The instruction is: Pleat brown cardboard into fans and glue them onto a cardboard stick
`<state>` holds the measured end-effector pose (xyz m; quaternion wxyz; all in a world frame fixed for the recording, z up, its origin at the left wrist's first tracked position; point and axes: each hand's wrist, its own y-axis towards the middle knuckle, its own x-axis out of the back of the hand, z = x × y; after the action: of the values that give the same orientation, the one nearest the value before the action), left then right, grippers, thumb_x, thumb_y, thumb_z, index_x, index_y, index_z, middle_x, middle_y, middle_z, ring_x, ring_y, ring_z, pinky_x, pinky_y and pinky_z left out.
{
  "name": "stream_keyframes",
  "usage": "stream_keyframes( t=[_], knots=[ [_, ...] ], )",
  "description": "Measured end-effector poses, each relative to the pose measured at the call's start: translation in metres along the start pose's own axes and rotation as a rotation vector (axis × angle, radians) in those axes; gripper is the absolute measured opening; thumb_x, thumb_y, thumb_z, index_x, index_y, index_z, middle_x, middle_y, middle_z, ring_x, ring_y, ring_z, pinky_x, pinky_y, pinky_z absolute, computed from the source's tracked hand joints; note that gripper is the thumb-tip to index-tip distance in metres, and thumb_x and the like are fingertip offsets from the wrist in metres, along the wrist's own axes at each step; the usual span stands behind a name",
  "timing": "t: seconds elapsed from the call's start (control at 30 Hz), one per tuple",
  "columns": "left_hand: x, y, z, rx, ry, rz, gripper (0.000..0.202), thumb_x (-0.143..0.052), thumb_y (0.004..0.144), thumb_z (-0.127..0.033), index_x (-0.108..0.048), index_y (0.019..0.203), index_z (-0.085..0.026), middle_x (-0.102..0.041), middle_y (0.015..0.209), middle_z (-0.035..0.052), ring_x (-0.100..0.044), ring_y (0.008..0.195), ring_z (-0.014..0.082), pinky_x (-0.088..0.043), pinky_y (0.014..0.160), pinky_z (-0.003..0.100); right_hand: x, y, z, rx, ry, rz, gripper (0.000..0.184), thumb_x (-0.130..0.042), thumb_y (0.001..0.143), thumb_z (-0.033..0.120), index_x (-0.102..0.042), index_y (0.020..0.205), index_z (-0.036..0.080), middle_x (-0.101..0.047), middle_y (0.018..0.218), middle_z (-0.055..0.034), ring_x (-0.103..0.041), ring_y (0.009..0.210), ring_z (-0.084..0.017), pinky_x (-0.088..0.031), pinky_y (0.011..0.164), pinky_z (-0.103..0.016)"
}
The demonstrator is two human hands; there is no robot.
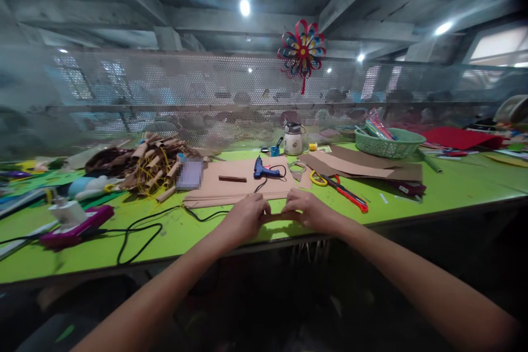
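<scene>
Near the front edge of the green table, my left hand (248,214) and my right hand (310,210) pinch the two ends of a narrow brown paper strip (282,216). The strip spans the gap between them, slightly bowed. Just beyond my hands lie stacked brown paper sheets (214,182). A blue glue gun (264,169) rests on these sheets with its cord attached. To its left is a dark brown folded strip (232,179). Right of my right hand are yellow-handled scissors (318,178) and a red utility knife (351,198).
On the left are a pile of rolled brown paper tubes (150,168) and a purple power strip (78,228), with a black cord (142,225) trailing across the green table (454,190). A lidded jar (293,140) and a green basket (391,146) stand at the back, before a perforated screen (198,85).
</scene>
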<state>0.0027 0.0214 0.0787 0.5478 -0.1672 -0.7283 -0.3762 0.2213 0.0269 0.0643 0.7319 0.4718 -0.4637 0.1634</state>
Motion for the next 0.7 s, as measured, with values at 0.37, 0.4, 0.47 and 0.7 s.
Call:
stream_keyframes(
  t=[0.37, 0.4, 0.47, 0.7],
  knots=[
    [-0.026, -0.035, -0.006, -0.258, 0.186, -0.005, 0.028, -0.043, 0.084, -0.002, -0.056, 0.102, -0.02, -0.051, 0.084, 0.0056, -0.043, 0.08, 0.0205, -0.038, 0.071, 0.033, -0.02, -0.029, 0.024, 0.177, -0.269, 0.145, 0.017, -0.05, 0.082, 0.003, -0.061, 0.09, 0.015, -0.053, 0.077, -0.0056, -0.041, 0.079, -0.02, -0.032, 0.063, -0.031],
    [-0.027, -0.035, -0.006, -0.234, 0.17, -0.006, 0.026, -0.043, 0.085, -0.004, -0.057, 0.098, -0.02, -0.05, 0.083, 0.0052, -0.042, 0.079, 0.0201, -0.038, 0.069, 0.032, -0.02, -0.028, 0.025, 0.16, -0.266, 0.155, 0.018, -0.051, 0.081, 0.003, -0.061, 0.089, 0.015, -0.053, 0.077, -0.0054, -0.041, 0.079, -0.02, -0.032, 0.063, -0.031],
    [-0.028, -0.034, -0.005, -0.195, 0.143, -0.005, 0.022, -0.042, 0.088, -0.007, -0.059, 0.093, -0.02, -0.05, 0.081, 0.0048, -0.043, 0.077, 0.019, -0.036, 0.065, 0.03, -0.019, -0.026, 0.026, 0.126, -0.263, 0.164, 0.017, -0.052, 0.081, 0.004, -0.061, 0.089, 0.016, -0.053, 0.077, -0.005, -0.041, 0.08, -0.02, -0.032, 0.064, -0.031],
    [-0.033, -0.029, -0.006, -0.184, 0.1, -0.053, 0.019, -0.042, 0.091, -0.016, -0.06, 0.085, -0.017, -0.049, 0.079, 0.0043, -0.043, 0.073, 0.0166, -0.034, 0.063, 0.028, -0.031, -0.02, 0.029, 0.039, -0.165, 0.077, 0.014, -0.049, 0.087, 0.008, -0.061, 0.089, 0.016, -0.054, 0.078, -0.0047, -0.041, 0.077, -0.018, -0.034, 0.066, -0.03]
  ],
)
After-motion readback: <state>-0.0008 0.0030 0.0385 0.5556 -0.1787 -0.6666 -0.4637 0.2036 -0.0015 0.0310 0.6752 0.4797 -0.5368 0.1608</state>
